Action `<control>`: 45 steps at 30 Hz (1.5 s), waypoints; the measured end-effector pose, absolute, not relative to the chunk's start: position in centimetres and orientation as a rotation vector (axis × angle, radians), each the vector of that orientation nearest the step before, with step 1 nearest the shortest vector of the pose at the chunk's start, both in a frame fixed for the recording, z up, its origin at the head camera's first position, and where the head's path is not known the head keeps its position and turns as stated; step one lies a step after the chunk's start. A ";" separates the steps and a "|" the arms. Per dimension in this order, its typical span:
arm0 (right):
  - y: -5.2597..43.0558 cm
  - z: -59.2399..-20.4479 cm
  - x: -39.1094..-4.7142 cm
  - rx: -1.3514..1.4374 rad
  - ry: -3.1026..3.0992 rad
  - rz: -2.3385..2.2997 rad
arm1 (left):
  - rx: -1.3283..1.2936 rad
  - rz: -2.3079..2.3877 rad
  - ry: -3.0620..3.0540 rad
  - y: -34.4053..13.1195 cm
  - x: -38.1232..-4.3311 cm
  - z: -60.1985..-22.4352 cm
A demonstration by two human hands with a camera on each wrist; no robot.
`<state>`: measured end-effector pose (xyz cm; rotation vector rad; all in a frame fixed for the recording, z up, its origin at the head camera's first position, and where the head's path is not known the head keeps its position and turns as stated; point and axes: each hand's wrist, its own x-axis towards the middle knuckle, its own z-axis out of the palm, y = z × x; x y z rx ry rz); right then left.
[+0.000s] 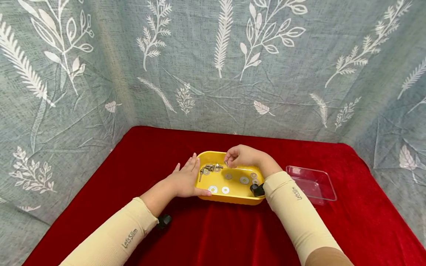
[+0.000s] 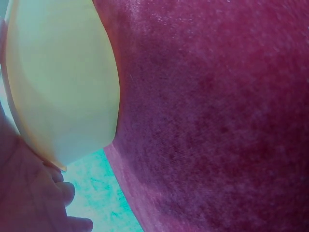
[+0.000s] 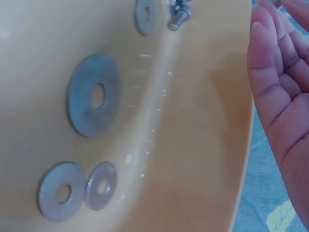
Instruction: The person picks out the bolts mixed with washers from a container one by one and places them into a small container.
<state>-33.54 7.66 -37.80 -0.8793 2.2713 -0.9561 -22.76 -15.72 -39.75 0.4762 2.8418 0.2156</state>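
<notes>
A yellow tray point(image 1: 233, 199) holds several flat metal washers point(image 1: 244, 180) and a cluster of metal screws point(image 1: 210, 168) toward its far left corner. My left hand point(image 1: 184, 181) lies against the tray's left end, fingers spread along the outside and thumb on the near rim. Over the far part of the tray, my right hand point(image 1: 242, 156) pinches a small shiny metal piece point(image 1: 226, 163) between thumb and fingertips; I cannot tell its kind. The right wrist view shows larger washers point(image 3: 94, 95) close up, with a screw point(image 3: 180, 18) near the tray wall.
To the right of the tray stands a clear plastic box point(image 1: 311, 184), partly behind the right forearm. A red cloth point(image 1: 159, 147) covers the table. Grey-blue patterned curtains point(image 1: 199, 66) hang behind and at both sides.
</notes>
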 end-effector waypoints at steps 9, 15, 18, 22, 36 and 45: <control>7.9 -36.8 -33.3 -0.911 2.269 -0.960 | 0.475 0.229 2.845 -15.8 -22.7 -39.8; 8.4 -35.8 -32.8 -0.968 2.322 -0.924 | 0.479 0.241 2.853 -15.8 -22.7 -39.7; 8.8 -35.2 -32.6 -0.978 2.341 -0.918 | 0.474 0.249 2.849 -15.8 -22.6 -39.7; 9.4 -34.5 -32.4 -0.968 2.338 -0.936 | 0.466 0.254 2.843 -15.8 -22.6 -39.7; 12.3 -31.6 -31.6 -0.952 2.383 -0.903 | 0.459 0.263 2.839 -15.9 -22.6 -39.8; 15.0 -30.8 -30.7 -0.951 2.410 -0.895 | 0.454 0.278 2.843 -15.9 -22.5 -39.8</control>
